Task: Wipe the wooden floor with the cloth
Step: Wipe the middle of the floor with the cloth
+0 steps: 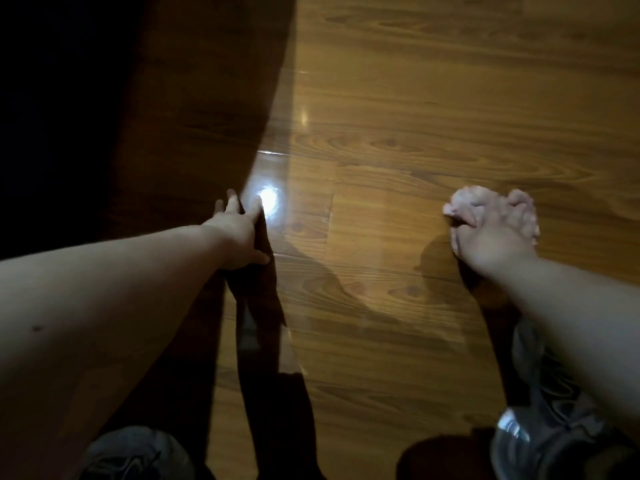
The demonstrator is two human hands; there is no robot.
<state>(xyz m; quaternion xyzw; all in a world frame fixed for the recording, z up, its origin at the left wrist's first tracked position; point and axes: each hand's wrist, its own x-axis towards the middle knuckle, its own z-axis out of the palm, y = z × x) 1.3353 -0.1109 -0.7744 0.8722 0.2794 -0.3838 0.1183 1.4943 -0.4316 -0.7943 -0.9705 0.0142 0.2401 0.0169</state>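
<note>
Most of the view is floor (433, 98): glossy wooden planks with dark grain whorls, their long seams running across. A deep shadow (69, 116) covers the left part and ends in a curved edge near the middle. The right part is lit a warm brown.

The left arm (104, 299) comes in from the lower left and the right arm (571, 306) from the lower right. Both are bare, and each throws a dark shadow on the planks below it. Two knees in grey trousers show at the bottom edge, the left knee (135, 452) in shade and the right knee (547, 420) under the right arm. The right knee bears a pale shiny patch that I cannot make out.

The hands are well apart. The left hand (239, 237) lies palm down on the floor at the shadow's edge, fingers straight and spread, thumb out to the side, holding nothing. The right hand (491, 237) rests on the cloth (465, 199), its fingers curled into it in what looks like a grip, though blur softens them. The cloth is a pale pink wad, bunched up on the lit planks at the right. It sits between hand and floor and shows past the fingertips and on either side of the hand.

A small white glare (268, 199) shines on the floor just beside the left forefinger's tip.
</note>
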